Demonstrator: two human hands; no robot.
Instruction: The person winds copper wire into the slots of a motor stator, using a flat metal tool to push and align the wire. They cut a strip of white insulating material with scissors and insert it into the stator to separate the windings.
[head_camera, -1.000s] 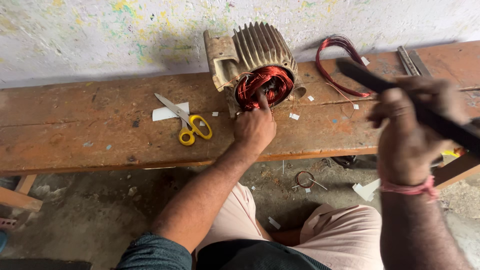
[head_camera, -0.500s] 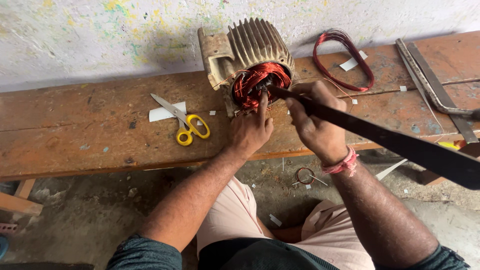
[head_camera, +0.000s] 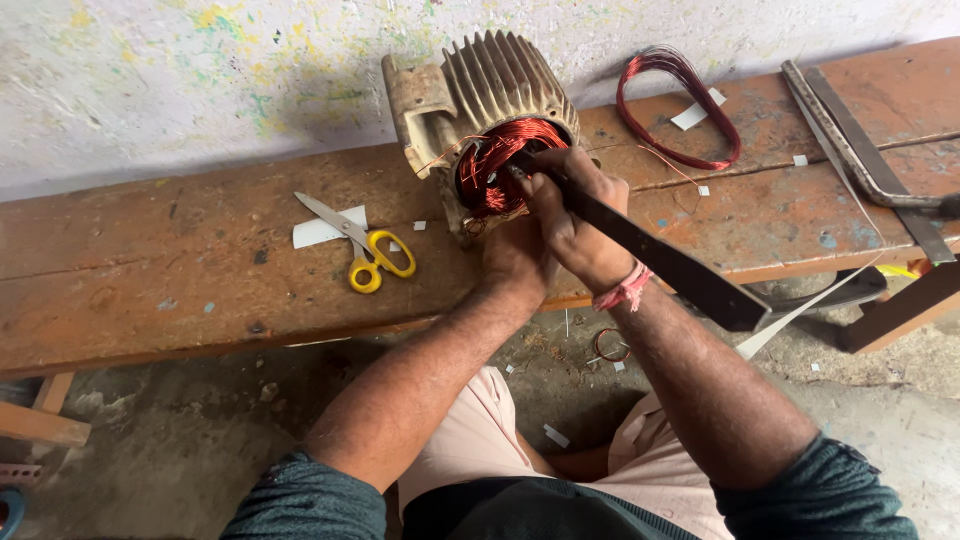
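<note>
Wooden bench (head_camera: 150, 290): long, worn, set against a paint-flecked wall; carries all items noted below.

Motor housing (head_camera: 490, 80): finned metal body, lying on its side near the middle of the bench, open end toward the person. Red copper windings (head_camera: 492, 165) are seated inside the opening; some fine strands stray at the rim, so the dressing of the coil appears unfinished.

Flat dark bar (head_camera: 660, 255): long, its tip against the windings and its far end past the bench edge.

Right hand (head_camera: 578, 225): fingers closed tight around the bar near its tip.

Left hand (head_camera: 515, 262): pressed against the housing below the opening; partly hidden, whether it grasps anything cannot be told.

Loose coil of red wire (head_camera: 680, 110): well apart, unused.

Yellow-handled scissors (head_camera: 365, 250): left of the housing, lying on a paper slip.
</note>
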